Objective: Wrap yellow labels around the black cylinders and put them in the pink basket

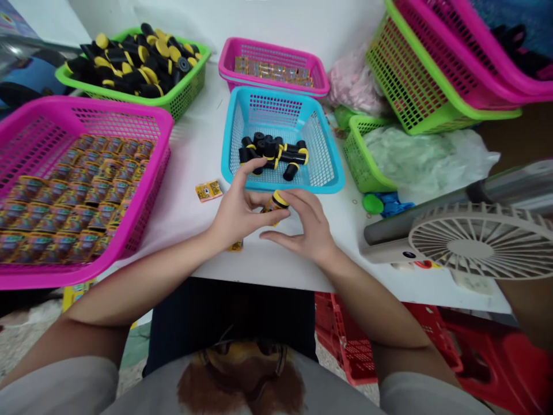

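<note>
My left hand point(237, 210) grips a small cylinder point(279, 200) with a yellow-and-black end and a colourful label, held between thumb and fingers just in front of the blue basket point(227, 155). Its index finger is raised and stretched toward that basket. Close on the other side is my right hand point(311, 227), its thumb and fingers apart, the fingertips beside the cylinder's yellow end; whether they touch cannot be made out. Inside the blue basket lie several black cylinders point(291, 171) with yellow rims. A stack of printed labels point(208, 190) lies left of my hands, and another printed piece point(235, 246) shows under my left wrist.
At left, a pink basket point(162, 124) holds rows of labelled cylinders. Behind it, a green basket point(185, 101) is heaped with black-and-yellow pieces. Another pink basket point(276, 43) stands at the back. On the right are stacked baskets point(410, 75), a plastic bag point(423, 155) and a fan point(470, 248).
</note>
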Demonstrator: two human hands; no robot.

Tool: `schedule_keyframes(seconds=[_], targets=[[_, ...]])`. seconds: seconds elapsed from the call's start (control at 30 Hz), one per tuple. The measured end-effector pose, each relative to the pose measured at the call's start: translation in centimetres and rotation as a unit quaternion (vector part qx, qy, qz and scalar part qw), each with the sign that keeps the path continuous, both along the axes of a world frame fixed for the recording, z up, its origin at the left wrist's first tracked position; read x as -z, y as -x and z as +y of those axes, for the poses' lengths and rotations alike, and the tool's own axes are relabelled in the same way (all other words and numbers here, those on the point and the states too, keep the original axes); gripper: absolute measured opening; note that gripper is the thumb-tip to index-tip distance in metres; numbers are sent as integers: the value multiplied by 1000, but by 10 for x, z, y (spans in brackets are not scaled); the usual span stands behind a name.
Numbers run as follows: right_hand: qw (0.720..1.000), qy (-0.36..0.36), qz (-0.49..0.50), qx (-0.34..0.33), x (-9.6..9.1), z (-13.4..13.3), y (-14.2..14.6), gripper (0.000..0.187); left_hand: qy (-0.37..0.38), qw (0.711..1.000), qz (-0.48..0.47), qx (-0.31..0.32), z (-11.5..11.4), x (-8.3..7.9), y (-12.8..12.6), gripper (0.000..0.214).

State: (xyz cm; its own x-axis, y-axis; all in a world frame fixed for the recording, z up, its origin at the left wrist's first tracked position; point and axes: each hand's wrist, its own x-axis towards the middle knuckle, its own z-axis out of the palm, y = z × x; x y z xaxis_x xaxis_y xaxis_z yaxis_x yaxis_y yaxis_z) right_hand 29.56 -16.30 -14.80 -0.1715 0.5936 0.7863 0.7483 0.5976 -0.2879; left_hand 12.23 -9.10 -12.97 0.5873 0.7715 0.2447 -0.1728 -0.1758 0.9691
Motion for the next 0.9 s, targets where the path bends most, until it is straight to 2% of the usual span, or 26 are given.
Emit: schedule_keyframes(seconds=[0.13, 0.27, 0.4, 0.5, 0.7, 0.83, 0.9], targets=[[999, -13, -39, 2, 0, 2, 4, 63, 88, 995, -29, 44, -1, -3, -6, 95], [998, 33, -45, -26, -2, -1, -3, 64, 145, 985, -26, 93, 0, 0, -8, 84], [998, 18, -43, -41, -5, -7, -6, 64, 164, 969, -15, 183, -1, 1, -8, 74], [998, 5, -52, -44, -5, -9, -2, 69, 150, 959, -14, 242, -4, 1, -8, 66], [994, -57, -95, -18, 1, -5, 9, 64, 51, 978, -10, 202, -3, 5, -6, 68], [990, -89, -108, -3, 1, -3, 13, 55, 18, 983, -21, 180, 0, 7, -6, 71], [989, -98, -106, -13, 0, -4, 13, 54, 11, 981, -20, 190, 0, 7, -5, 70]])
